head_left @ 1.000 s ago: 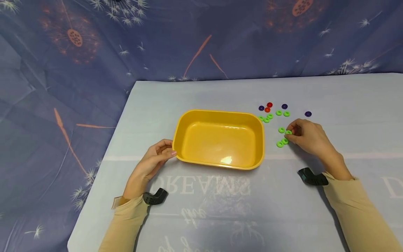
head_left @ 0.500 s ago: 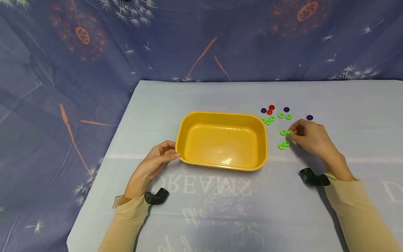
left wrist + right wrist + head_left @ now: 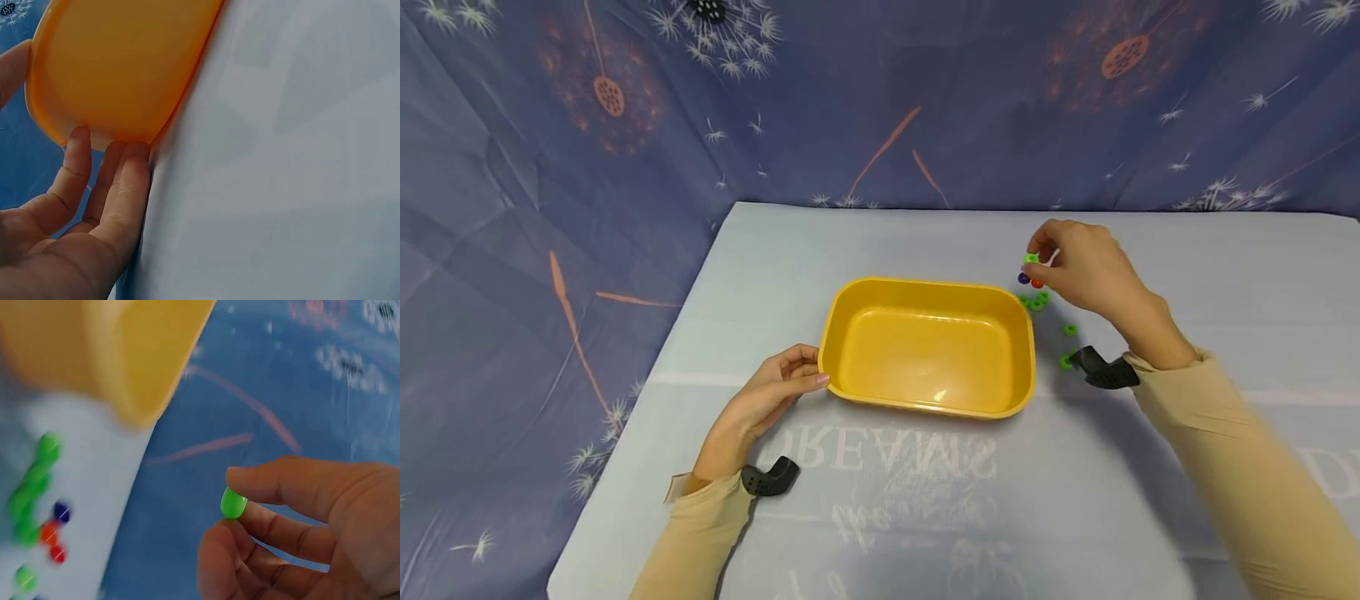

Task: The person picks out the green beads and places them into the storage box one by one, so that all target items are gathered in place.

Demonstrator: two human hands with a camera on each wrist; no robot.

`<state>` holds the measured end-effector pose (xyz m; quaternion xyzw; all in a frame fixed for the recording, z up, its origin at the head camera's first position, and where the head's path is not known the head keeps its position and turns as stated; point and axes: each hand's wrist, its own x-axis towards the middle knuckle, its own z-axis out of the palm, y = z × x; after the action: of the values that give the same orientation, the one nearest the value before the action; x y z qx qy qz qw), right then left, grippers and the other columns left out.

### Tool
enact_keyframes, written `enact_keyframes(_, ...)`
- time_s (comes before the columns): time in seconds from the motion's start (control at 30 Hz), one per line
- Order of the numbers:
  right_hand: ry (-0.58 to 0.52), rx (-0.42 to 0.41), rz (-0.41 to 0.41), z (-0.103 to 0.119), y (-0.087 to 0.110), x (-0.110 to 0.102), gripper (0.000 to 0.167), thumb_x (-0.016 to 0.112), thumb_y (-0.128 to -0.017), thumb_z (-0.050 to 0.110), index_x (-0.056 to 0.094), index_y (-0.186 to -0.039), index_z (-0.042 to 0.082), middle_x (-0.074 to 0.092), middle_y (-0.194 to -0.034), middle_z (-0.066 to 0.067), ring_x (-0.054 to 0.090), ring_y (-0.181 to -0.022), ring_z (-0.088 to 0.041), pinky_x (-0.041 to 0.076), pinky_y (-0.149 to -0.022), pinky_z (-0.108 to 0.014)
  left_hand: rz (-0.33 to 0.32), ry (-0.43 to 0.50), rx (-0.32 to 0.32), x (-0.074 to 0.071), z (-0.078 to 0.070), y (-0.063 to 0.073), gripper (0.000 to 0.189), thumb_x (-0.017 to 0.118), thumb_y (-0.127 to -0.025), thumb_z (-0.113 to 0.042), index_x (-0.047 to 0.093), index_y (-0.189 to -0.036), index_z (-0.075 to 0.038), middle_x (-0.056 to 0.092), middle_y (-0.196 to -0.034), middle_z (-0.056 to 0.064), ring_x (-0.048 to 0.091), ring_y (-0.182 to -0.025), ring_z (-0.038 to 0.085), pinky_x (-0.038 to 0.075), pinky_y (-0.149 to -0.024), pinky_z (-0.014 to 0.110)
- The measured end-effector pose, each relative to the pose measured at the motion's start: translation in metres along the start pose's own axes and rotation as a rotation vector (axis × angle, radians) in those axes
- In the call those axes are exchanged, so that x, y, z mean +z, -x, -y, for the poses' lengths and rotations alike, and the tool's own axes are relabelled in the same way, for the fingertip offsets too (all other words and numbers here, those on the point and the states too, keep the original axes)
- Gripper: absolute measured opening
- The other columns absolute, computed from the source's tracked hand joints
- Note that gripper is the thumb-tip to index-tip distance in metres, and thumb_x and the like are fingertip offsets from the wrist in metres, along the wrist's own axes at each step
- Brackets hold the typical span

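My left hand (image 3: pixel 769 392) holds the left end of a yellow plastic tray (image 3: pixel 925 354). Its thumb lies on the rim near the front corner, and in the left wrist view the fingertips (image 3: pixel 134 156) meet the outer wall. Between thumb and fingers my right hand (image 3: pixel 1090 267) pinches a small green ring (image 3: pixel 233 503), raised over the table beyond the tray's back right corner. Below it in the head view lie a dark purple ring (image 3: pixel 1023 278) and an orange-red ring (image 3: pixel 1037 283). Several green rings (image 3: pixel 1036 306) cluster beside the tray's right end.
Two more green rings, one at mid right (image 3: pixel 1070 330) and one partly behind the black wrist device (image 3: pixel 1105 369), lie on the pale printed tablecloth (image 3: pixel 880 500). A dark blue patterned cloth (image 3: pixel 850 100) hangs behind the table's back edge.
My right hand has lifted a green ring from the group at the right and carried it up and left. The left hand stays at the tray's end. The head view has shifted slightly.
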<state>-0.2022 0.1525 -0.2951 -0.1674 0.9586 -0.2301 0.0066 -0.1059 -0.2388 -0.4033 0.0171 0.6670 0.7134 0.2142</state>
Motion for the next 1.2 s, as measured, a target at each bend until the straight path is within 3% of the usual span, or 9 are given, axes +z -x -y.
enact_keyframes(0.17,0.050,-0.118,0.008,0.044,-0.025,0.013,0.019,0.069,-0.089,0.011,0.065,-0.103,-0.001,0.065,-0.098,-0.021,0.061,-0.083,-0.034,0.050,-0.071,-0.048,0.005,-0.007,0.010,0.000,0.001,0.001,0.035,0.061,-0.090,0.002,0.047,-0.122,0.008,0.064,-0.101,0.002,0.062,-0.093,0.010,0.049,-0.087,0.020)
enact_keyframes(0.3,0.105,-0.212,0.030,0.078,-0.041,0.036,0.016,0.070,-0.088,0.009,0.066,-0.101,0.001,0.063,-0.095,-0.017,0.061,-0.081,-0.032,0.052,-0.068,-0.045,0.003,-0.004,0.009,0.000,0.002,0.001,0.036,0.061,-0.090,0.002,0.046,-0.122,0.009,0.064,-0.101,0.002,0.062,-0.093,0.011,0.049,-0.087,0.020)
enact_keyframes(0.53,0.198,-0.357,0.171,0.125,-0.053,0.090,0.019,0.067,-0.090,0.003,0.068,-0.109,0.002,0.064,-0.097,-0.014,0.063,-0.083,-0.028,0.055,-0.066,-0.037,-0.004,0.008,-0.007,0.001,0.001,0.001,0.036,0.061,-0.089,0.004,0.046,-0.123,0.007,0.063,-0.102,0.002,0.062,-0.093,0.011,0.049,-0.087,0.020)
enact_keyframes(0.67,0.236,-0.388,0.241,0.135,-0.059,0.118,0.017,0.062,-0.091,-0.001,0.069,-0.107,0.003,0.065,-0.094,-0.012,0.062,-0.081,-0.025,0.055,-0.067,-0.036,-0.002,0.013,-0.007,0.002,0.000,0.001,0.034,0.061,-0.090,0.004,0.047,-0.121,0.004,0.063,-0.103,0.002,0.062,-0.094,0.011,0.048,-0.087,0.020)
enact_keyframes(0.8,0.242,-0.383,0.262,0.134,-0.063,0.135,0.019,0.054,-0.090,-0.007,0.068,-0.095,0.005,0.065,-0.088,-0.009,0.059,-0.075,-0.023,0.054,-0.066,-0.038,-0.003,0.007,-0.008,0.002,-0.001,0.001,0.033,0.061,-0.090,0.004,0.047,-0.120,0.003,0.063,-0.102,0.001,0.061,-0.093,0.011,0.048,-0.087,0.020)
enact_keyframes(0.93,0.234,-0.372,0.265,0.131,-0.065,0.144,0.020,0.051,-0.092,-0.007,0.065,-0.088,0.006,0.060,-0.079,-0.007,0.052,-0.068,-0.020,0.052,-0.062,-0.036,-0.001,-0.008,-0.011,0.002,-0.001,0.001,0.037,0.061,-0.089,0.003,0.046,-0.123,0.005,0.063,-0.103,0.001,0.061,-0.094,0.011,0.047,-0.087,0.020)
enact_keyframes(1.2,0.231,-0.363,0.253,0.132,-0.066,0.150,0.020,0.050,-0.092,-0.007,0.066,-0.088,0.005,0.058,-0.077,-0.007,0.050,-0.065,-0.019,0.052,-0.059,-0.036,0.007,-0.017,-0.008,0.002,-0.001,0.000,0.042,0.060,-0.090,0.002,0.041,-0.126,0.010,0.061,-0.105,0.004,0.060,-0.095,0.011,0.047,-0.087,0.019)
